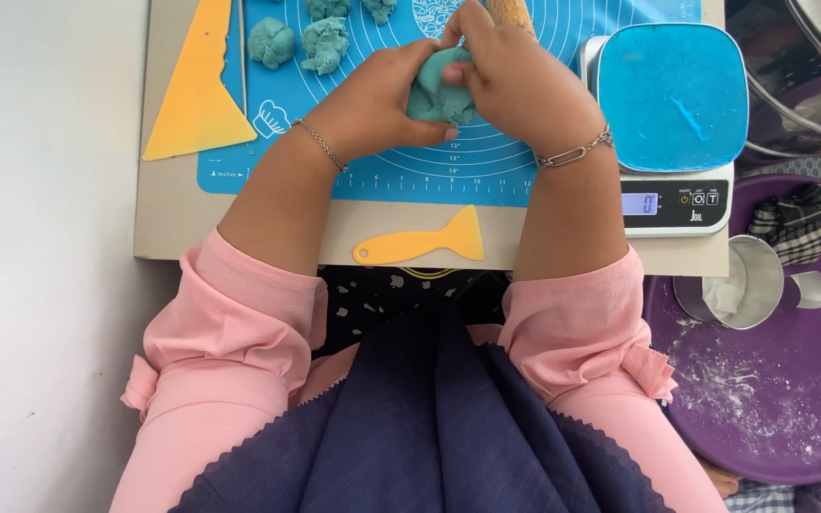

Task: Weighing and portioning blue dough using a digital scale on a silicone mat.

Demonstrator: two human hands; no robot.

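Both hands were clamped on one teal dough lump (437,90) over the blue mat (486,161): the left hand (372,100) cupped it from the left, the right hand (510,76) pressed from the right and above, equally close.

A low beige board (239,242) carries a blue silicone baking mat (486,171), with a yellow triangular scraper (197,95) overlapping the mat's left edge. A small yellow fish-shaped scraper (425,244) lies on the bare strip nearest the person. A digital kitchen scale (677,199) with a blue platform stands at the board's right end.
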